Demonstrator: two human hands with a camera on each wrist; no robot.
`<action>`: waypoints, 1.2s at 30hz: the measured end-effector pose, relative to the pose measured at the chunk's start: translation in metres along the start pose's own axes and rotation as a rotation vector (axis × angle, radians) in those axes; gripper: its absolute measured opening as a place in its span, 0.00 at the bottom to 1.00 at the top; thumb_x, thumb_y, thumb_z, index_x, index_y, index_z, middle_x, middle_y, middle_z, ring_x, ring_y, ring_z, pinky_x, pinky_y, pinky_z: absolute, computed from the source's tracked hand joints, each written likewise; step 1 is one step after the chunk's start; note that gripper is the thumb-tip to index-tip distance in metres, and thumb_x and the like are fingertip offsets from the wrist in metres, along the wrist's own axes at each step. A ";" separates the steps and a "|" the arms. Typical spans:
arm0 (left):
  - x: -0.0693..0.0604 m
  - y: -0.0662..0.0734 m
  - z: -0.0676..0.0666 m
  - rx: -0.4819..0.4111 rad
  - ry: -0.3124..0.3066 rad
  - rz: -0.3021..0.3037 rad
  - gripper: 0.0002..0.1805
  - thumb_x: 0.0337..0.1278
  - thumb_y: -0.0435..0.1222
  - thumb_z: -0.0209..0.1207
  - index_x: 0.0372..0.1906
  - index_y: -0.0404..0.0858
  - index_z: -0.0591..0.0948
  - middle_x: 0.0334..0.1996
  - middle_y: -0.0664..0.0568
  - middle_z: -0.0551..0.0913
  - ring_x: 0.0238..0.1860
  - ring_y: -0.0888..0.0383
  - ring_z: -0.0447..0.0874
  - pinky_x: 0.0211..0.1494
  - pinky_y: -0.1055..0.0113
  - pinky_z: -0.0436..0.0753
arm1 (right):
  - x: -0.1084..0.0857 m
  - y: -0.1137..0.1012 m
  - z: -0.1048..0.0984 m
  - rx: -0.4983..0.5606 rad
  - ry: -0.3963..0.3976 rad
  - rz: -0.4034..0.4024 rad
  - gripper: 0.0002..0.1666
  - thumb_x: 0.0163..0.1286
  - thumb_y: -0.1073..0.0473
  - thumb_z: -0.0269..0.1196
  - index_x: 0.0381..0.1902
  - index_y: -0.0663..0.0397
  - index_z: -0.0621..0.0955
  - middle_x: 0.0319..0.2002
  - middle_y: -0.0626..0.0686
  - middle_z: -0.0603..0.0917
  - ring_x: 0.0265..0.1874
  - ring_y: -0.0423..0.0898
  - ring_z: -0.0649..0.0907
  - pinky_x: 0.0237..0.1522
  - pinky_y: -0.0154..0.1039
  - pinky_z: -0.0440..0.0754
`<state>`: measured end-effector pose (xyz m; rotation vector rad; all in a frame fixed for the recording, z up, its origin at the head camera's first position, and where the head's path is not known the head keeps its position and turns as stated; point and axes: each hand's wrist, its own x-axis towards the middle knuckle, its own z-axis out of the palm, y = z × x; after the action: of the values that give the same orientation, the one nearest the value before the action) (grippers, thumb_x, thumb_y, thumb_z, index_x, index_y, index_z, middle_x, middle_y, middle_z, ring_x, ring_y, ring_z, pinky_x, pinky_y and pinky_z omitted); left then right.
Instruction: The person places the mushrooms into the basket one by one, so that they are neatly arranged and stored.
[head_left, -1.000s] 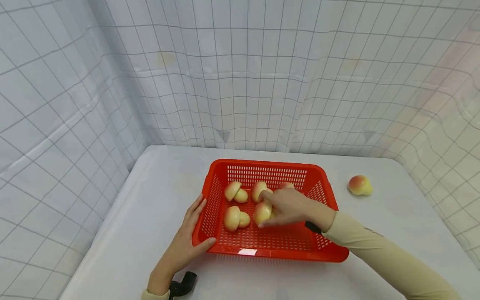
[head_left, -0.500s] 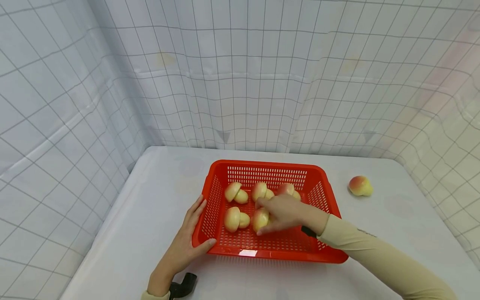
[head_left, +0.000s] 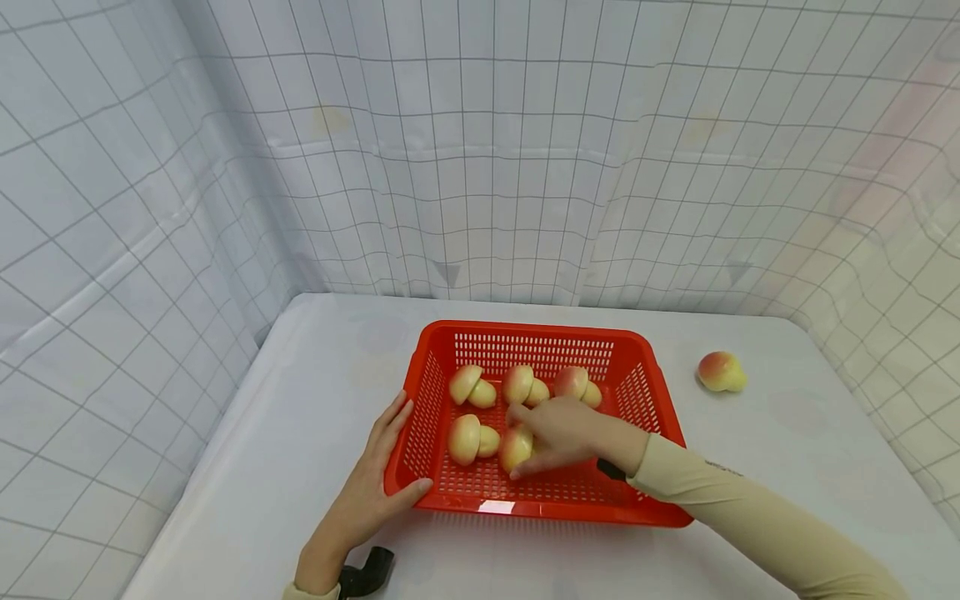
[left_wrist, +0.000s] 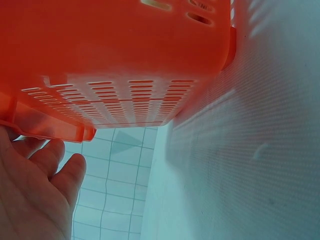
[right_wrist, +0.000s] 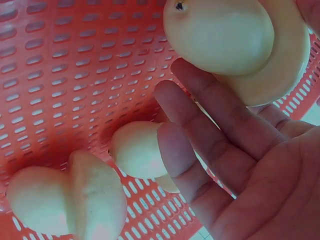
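Observation:
A red plastic basket [head_left: 592,510] holds several yellow-and-pink mushroom-shaped pieces, each a rounded cap joined to a stubby stem. Three are lined up at the back, the rightmost mushroom [head_left: 573,382] the pinkest. Front left lies another mushroom [head_left: 465,440]. My right hand [head_left: 566,429] reaches in from the right and holds the front-middle mushroom [head_left: 514,450] between thumb and forefinger; its stem [right_wrist: 220,35] shows above the spread fingers in the right wrist view. My left hand [head_left: 369,490] rests with fairly straight fingers against the basket's left rim, thumb at the front corner.
A similar red-and-yellow piece [head_left: 722,372] lies on the white table [head_left: 795,433], right of the basket. White grid-patterned curtains [head_left: 517,183] hang behind and on both sides. A black wrist device [head_left: 367,572] sits below my left hand.
My right hand has moved slightly left and toward the basket's front, and the front-middle mushroom has shifted with it. The back-right mushroom is now less covered. My left hand stays put.

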<state>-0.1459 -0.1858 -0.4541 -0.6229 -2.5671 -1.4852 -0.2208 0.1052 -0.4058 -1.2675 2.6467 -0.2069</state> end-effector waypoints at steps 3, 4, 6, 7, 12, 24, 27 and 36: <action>0.000 0.000 0.000 -0.002 0.001 -0.005 0.51 0.46 0.42 0.68 0.75 0.51 0.53 0.74 0.59 0.45 0.68 0.52 0.52 0.53 0.49 0.75 | 0.000 0.000 0.002 0.007 0.001 0.001 0.33 0.53 0.29 0.64 0.46 0.44 0.72 0.14 0.39 0.69 0.14 0.38 0.70 0.18 0.34 0.67; 0.000 0.000 0.000 -0.001 0.001 -0.005 0.51 0.45 0.42 0.68 0.75 0.50 0.53 0.74 0.58 0.45 0.68 0.51 0.52 0.53 0.49 0.75 | 0.000 0.000 0.002 0.010 0.000 0.002 0.33 0.53 0.29 0.64 0.45 0.44 0.72 0.14 0.39 0.69 0.14 0.38 0.70 0.18 0.34 0.67; 0.000 -0.001 0.000 -0.006 0.000 -0.006 0.51 0.45 0.41 0.68 0.75 0.50 0.53 0.74 0.58 0.45 0.69 0.52 0.52 0.53 0.48 0.74 | 0.000 0.000 0.003 0.015 -0.003 0.004 0.33 0.53 0.29 0.64 0.45 0.44 0.71 0.14 0.40 0.69 0.15 0.38 0.70 0.18 0.34 0.68; 0.000 -0.001 0.000 -0.006 0.000 -0.004 0.51 0.45 0.41 0.68 0.75 0.50 0.53 0.74 0.58 0.45 0.69 0.51 0.52 0.54 0.48 0.74 | 0.000 0.000 0.003 0.016 -0.003 0.005 0.33 0.53 0.29 0.64 0.45 0.44 0.71 0.14 0.40 0.69 0.14 0.38 0.70 0.18 0.34 0.67; 0.000 -0.003 0.000 -0.001 -0.002 -0.004 0.51 0.46 0.41 0.68 0.75 0.48 0.53 0.74 0.57 0.45 0.69 0.50 0.52 0.54 0.48 0.74 | 0.000 0.000 0.005 0.008 -0.005 0.009 0.33 0.53 0.29 0.64 0.46 0.44 0.71 0.14 0.40 0.69 0.14 0.38 0.70 0.18 0.35 0.67; 0.000 0.031 -0.005 0.003 0.007 0.004 0.47 0.48 0.39 0.66 0.73 0.36 0.56 0.73 0.47 0.49 0.68 0.47 0.54 0.55 0.43 0.71 | -0.003 -0.002 0.007 -0.005 0.033 -0.016 0.33 0.53 0.33 0.66 0.46 0.47 0.71 0.13 0.39 0.68 0.13 0.37 0.70 0.18 0.35 0.68; -0.001 0.017 -0.002 0.024 0.007 0.002 0.49 0.47 0.40 0.67 0.74 0.41 0.55 0.74 0.52 0.47 0.68 0.50 0.53 0.55 0.45 0.72 | -0.003 -0.002 0.007 -0.008 0.035 -0.017 0.33 0.54 0.33 0.66 0.46 0.47 0.71 0.13 0.39 0.68 0.13 0.37 0.70 0.17 0.34 0.68; 0.000 0.004 0.000 0.016 0.003 -0.010 0.50 0.47 0.41 0.67 0.75 0.47 0.53 0.74 0.56 0.46 0.68 0.50 0.52 0.54 0.46 0.73 | -0.003 -0.003 0.006 -0.005 0.024 0.002 0.35 0.53 0.30 0.65 0.47 0.46 0.70 0.14 0.39 0.69 0.14 0.37 0.71 0.18 0.34 0.68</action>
<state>-0.1445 -0.1843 -0.4513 -0.6061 -2.5810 -1.4664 -0.2152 0.1050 -0.4103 -1.2709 2.6699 -0.2168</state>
